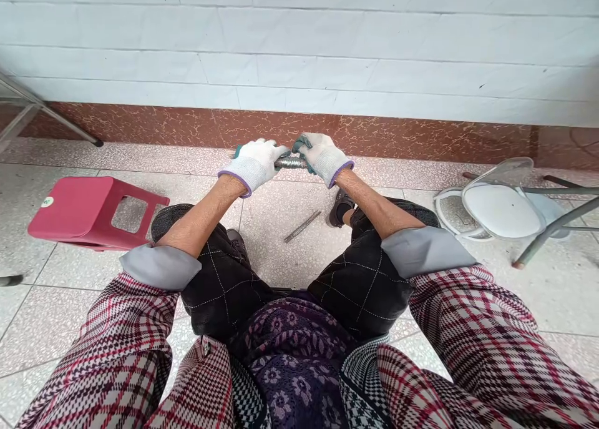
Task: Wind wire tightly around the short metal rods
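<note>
A silvery coil of what looks like wound wire (pixel 291 162) is held out in front of the person, above the floor and between the two gloved hands, lying roughly level from side to side; only its middle stretch shows, the rest being covered by the gloves. The left hand (pixel 256 160) is wrapped over the left part of the coil, its fingers grasping it; the right hand (pixel 326 156) is at the other end, its fingers bent and touching the coil, though I cannot tell how firmly they clench it; both gloves are white with dark green on the finger side and purple-edged cuffs.

Below the hands, a few thin metal rods (pixel 302 226) lie slantwise on the speckled floor tiles (pixel 266 257), between the person's knees and near the right shoe (pixel 337 209); the black checked trousers (pixel 224 285) are spread to either side, and the plaid sleeves (pixel 112 329) are turned back to show grey lining.

Farther out, a red stool (pixel 70 210) stands to the left, with a metal frame (pixel 65 118) beyond it; a white seat (pixel 498 210) is to the right, beside metal legs (pixel 552 226); ahead, a reddish-brown skirting (pixel 299 124) runs under the pale tiled wall (pixel 299 39).
</note>
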Motion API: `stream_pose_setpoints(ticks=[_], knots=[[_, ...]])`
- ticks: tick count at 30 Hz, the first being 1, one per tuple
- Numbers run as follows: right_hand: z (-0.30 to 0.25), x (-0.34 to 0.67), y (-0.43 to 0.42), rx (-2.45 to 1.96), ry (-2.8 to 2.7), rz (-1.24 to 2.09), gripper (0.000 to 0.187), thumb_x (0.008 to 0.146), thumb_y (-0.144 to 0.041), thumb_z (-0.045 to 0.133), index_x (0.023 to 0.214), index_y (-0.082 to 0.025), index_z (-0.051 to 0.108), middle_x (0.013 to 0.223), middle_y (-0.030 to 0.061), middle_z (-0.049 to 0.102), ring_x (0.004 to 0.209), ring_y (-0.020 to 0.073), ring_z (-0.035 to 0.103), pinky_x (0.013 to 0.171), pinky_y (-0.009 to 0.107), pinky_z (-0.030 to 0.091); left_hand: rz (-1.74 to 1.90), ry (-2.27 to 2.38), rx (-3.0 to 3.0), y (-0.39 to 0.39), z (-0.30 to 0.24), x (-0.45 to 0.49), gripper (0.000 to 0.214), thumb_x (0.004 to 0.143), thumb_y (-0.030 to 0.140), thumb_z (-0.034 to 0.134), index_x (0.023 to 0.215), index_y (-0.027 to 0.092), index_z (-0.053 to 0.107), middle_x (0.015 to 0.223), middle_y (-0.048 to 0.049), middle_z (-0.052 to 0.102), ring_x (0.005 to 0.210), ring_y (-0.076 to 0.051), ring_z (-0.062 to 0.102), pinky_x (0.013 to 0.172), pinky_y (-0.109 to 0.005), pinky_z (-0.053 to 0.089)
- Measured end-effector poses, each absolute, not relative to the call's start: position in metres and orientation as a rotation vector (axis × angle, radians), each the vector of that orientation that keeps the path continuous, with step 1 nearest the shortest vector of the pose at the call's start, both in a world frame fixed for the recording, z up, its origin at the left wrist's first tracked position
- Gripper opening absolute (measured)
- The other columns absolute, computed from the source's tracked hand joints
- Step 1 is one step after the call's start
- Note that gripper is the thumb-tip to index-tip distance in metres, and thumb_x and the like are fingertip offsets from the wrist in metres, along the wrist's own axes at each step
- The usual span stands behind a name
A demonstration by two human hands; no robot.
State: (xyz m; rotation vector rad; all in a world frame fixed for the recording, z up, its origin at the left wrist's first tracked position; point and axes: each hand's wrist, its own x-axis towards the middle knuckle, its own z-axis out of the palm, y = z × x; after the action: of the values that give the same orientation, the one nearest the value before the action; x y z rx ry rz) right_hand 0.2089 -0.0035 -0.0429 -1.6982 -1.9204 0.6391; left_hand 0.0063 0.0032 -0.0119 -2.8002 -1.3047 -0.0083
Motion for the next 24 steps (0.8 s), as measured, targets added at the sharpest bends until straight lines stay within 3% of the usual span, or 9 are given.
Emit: stream_pose_setpoints(ticks=[3, 7, 10, 12, 16, 19, 24], knots=[[-0.031, 0.208, -0.005, -1.754, -1.814, 0.580, 0.019, 0.106, -0.017, 0.054, 0.101, -0.018, 0.072, 0.096, 0.0081, 0.071, 0.086, 0.0198, 0.067, 0.079, 0.030, 0.053, -0.226, -1.133, -2.805, -0.011, -0.004, 0.004, 0.041, 0.102, 0.033, 0.062, 0.141, 0.023, 0.073, 0.137, -0.0157, 0.070, 0.133, -0.039, 0.059, 0.109, -0.053, 0.045], [-0.020, 0.214, -0.005, -1.715, -1.663, 0.622, 0.021, 0.106, -0.013, 0.049, 0.103, -0.015, 0.070, 0.092, 0.0057, 0.068, 0.075, 0.0141, 0.059, 0.071, 0.027, 0.047, -0.574, -1.260, -2.887, -0.037, -0.009, 0.002, 0.030, 0.104, 0.036, 0.062, 0.129, 0.028, 0.076, 0.131, -0.0120, 0.071, 0.134, -0.036, 0.057, 0.112, -0.054, 0.042], [-0.018, 0.216, -0.005, -1.657, -1.579, 0.592, 0.020, 0.103, -0.011, 0.050, 0.097, -0.017, 0.069, 0.086, 0.0047, 0.065, 0.075, 0.0166, 0.060, 0.070, 0.029, 0.047, -0.894, -1.628, -3.065, -0.044, -0.028, 0.007, 0.028, 0.099, 0.037, 0.068, 0.122, 0.024, 0.077, 0.116, -0.0096, 0.074, 0.113, -0.028, 0.066, 0.101, -0.044, 0.052], [-0.018, 0.214, -0.008, -1.629, -1.582, 0.572, 0.019, 0.102, -0.011, 0.051, 0.096, -0.018, 0.068, 0.086, 0.0050, 0.065, 0.079, 0.0186, 0.062, 0.072, 0.030, 0.048, -1.259, -1.976, -3.159, -0.039, -0.038, 0.011, 0.040, 0.094, 0.038, 0.074, 0.130, 0.020, 0.073, 0.106, -0.0084, 0.076, 0.095, -0.022, 0.070, 0.087, -0.036, 0.057], [-0.021, 0.205, -0.016, -1.618, -1.680, 0.551, 0.019, 0.105, -0.017, 0.051, 0.102, -0.018, 0.069, 0.095, 0.0077, 0.070, 0.087, 0.0205, 0.065, 0.079, 0.032, 0.051, -1.956, -2.544, -2.977, -0.013, -0.039, 0.013, 0.049, 0.100, 0.060, 0.064, 0.128, 0.021, 0.072, 0.092, -0.0088, 0.078, 0.078, -0.019, 0.074, 0.070, -0.029, 0.059], [-0.024, 0.200, -0.024, -1.599, -1.774, 0.533, 0.019, 0.105, -0.020, 0.053, 0.107, -0.019, 0.072, 0.103, 0.0096, 0.072, 0.094, 0.0236, 0.067, 0.086, 0.036, 0.053, -2.022, -2.766, -2.957, 0.003, -0.035, 0.012, 0.056, 0.097, 0.074, 0.062, 0.119, 0.024, 0.075, 0.076, -0.0062, 0.076, 0.068, -0.019, 0.074, 0.062, -0.028, 0.059], [-0.024, 0.198, -0.029, -1.598, -1.748, 0.594, 0.019, 0.104, -0.018, 0.053, 0.101, -0.019, 0.072, 0.098, 0.0088, 0.070, 0.092, 0.0231, 0.068, 0.081, 0.033, 0.054, -2.071, -2.846, -2.983, 0.007, -0.039, 0.018, 0.051, 0.100, 0.070, 0.061, 0.111, 0.022, 0.074, 0.065, -0.0029, 0.071, 0.058, -0.017, 0.070, 0.059, -0.027, 0.060]])
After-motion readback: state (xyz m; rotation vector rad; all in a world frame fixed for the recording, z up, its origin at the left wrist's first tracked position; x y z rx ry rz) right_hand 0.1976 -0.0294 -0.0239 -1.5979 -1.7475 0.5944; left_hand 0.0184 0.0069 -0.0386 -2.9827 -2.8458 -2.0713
